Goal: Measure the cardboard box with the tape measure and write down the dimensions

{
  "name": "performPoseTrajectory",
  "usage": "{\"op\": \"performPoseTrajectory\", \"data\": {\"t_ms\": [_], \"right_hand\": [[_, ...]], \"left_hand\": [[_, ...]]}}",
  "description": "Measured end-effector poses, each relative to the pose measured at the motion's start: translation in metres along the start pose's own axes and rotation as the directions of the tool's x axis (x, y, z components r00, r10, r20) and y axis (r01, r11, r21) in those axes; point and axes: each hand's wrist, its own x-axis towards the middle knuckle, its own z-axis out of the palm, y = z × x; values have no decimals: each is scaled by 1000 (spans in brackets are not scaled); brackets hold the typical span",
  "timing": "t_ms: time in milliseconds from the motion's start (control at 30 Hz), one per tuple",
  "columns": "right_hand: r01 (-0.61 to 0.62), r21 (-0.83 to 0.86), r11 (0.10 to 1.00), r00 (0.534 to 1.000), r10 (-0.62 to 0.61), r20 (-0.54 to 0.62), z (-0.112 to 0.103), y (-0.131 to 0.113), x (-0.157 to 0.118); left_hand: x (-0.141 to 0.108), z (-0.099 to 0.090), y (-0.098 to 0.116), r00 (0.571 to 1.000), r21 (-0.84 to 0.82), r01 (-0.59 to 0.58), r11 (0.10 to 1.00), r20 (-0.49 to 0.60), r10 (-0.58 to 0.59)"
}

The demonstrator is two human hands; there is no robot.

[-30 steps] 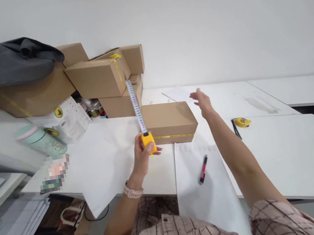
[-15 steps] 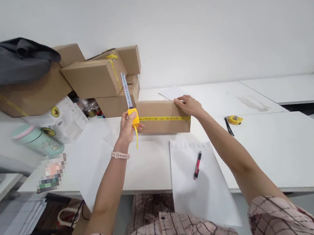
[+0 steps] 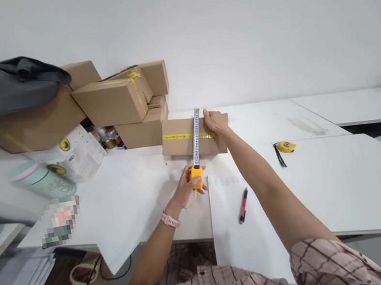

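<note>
My left hand [image 3: 188, 184] is closed around a yellow tape measure [image 3: 197, 176], its thumb on the case and a yellow strap hanging below. The extended blade [image 3: 196, 141] runs away from me across a small cardboard box [image 3: 179, 143] with yellow printed tape along it. Its metal tip reaches the far edge of the box. My right hand [image 3: 217, 121] grips that far edge near the right end, just right of the blade tip; some fingers are hidden. Between my forearms, a red and black pen [image 3: 243, 206] lies on white paper [image 3: 235, 242].
Several cardboard boxes [image 3: 106, 103] are stacked at the back left, with a dark grey bag [image 3: 4, 91] on top. A mint bottle [image 3: 42, 181] stands at the left. Another yellow tape measure [image 3: 286, 146] with a black strap lies at the right of the white table [image 3: 348, 178].
My left hand has moved right and toward me, bringing the blade over the box. The box has shifted slightly left and tipped back. My right hand has slid left along its edge.
</note>
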Motion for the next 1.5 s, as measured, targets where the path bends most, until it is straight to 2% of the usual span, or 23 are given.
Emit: {"op": "performPoseTrajectory", "data": {"t_ms": [267,600,800,967,1067,1167,1267,1400,1500], "right_hand": [[-37,-1,999,999,37,3,1,-3,5],[-51,-57,997,999,51,-3,2,-5,10],[-51,-72,996,998,48,-30,3,-6,9],[-38,-105,994,998,33,-50,9,-2,11],[10,-129,992,992,-26,-125,18,3,8],[68,-140,988,957,-104,-271,28,7,-5],[92,-156,983,920,-144,-364,36,10,-32],[119,-128,985,906,-160,-392,51,17,-85],[169,-57,984,918,-178,-355,66,28,-119]], "left_hand": [[-9,1,-33,998,-79,45,996,48,-42],[-7,17,-47,998,-83,69,994,10,-68],[-3,17,-61,994,-89,107,990,0,-108],[-6,14,-56,993,-98,112,989,-9,-114],[-20,11,-46,998,-149,62,987,-3,-63],[-43,3,-37,999,-187,-17,982,-37,10],[-71,-7,-33,994,-176,-83,981,-87,69],[-105,-12,-34,994,-127,-62,990,-100,49],[-123,-8,-36,997,-128,-5,992,-81,-6]]}}
